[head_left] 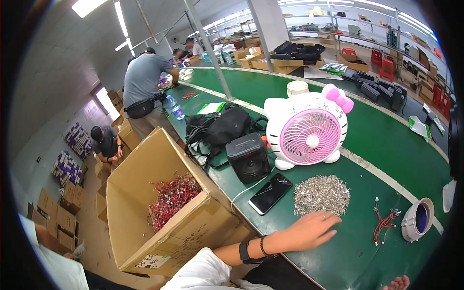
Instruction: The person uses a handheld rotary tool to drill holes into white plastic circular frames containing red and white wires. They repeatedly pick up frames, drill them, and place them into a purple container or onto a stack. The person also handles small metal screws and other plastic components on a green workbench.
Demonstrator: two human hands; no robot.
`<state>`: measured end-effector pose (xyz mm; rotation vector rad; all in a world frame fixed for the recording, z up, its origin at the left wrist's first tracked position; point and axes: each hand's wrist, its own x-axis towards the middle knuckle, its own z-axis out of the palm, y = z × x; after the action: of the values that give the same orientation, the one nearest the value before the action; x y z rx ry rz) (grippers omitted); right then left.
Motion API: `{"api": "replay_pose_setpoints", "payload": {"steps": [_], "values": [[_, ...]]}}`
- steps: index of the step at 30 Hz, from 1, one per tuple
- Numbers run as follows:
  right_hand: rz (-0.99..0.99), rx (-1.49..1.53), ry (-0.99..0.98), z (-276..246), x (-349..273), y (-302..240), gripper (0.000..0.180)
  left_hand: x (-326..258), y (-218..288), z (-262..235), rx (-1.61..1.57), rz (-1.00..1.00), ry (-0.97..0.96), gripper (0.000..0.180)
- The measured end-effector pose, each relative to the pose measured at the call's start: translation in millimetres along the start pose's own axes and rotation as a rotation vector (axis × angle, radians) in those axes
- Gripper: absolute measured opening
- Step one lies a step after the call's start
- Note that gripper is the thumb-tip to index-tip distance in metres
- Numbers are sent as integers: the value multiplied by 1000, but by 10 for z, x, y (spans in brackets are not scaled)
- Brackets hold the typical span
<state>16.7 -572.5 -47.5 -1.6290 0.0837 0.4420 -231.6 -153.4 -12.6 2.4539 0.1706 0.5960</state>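
My left hand (314,232) reaches over the green tabletop with its fingers stretched out, holding nothing. Its fingertips are at the near edge of a pile of small silvery metal parts (322,194). Only the fingertips of my right hand (397,283) show at the lower right; they look slightly apart, with nothing visible in them. A small bunch of red and black wires with white connectors (384,221) lies beyond it, beside a round white housing (416,221) with a purple inside. Left of the pile is a black smartphone (270,193).
A white and pink cat-shaped fan (309,130), a black speaker (249,157) and a black bag (220,126) stand behind. At the left, an open cardboard box (130,208) holds many red wires (175,200). A person in grey (145,79) bends over the table farther off.
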Motion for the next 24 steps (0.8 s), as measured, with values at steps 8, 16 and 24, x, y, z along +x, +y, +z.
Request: {"api": "replay_pose_setpoints", "payload": {"steps": [8,16,24], "values": [[-220,-387,139,122,-703,9,31,181,-171,-147,119,45,-79,34],[-395,-459,396,174,-1057,262,30,465,-122,-505,146,83,-150,37],[-921,326,731,-185,-702,525,54,1071,-265,-448,87,127,-8,36]]}}
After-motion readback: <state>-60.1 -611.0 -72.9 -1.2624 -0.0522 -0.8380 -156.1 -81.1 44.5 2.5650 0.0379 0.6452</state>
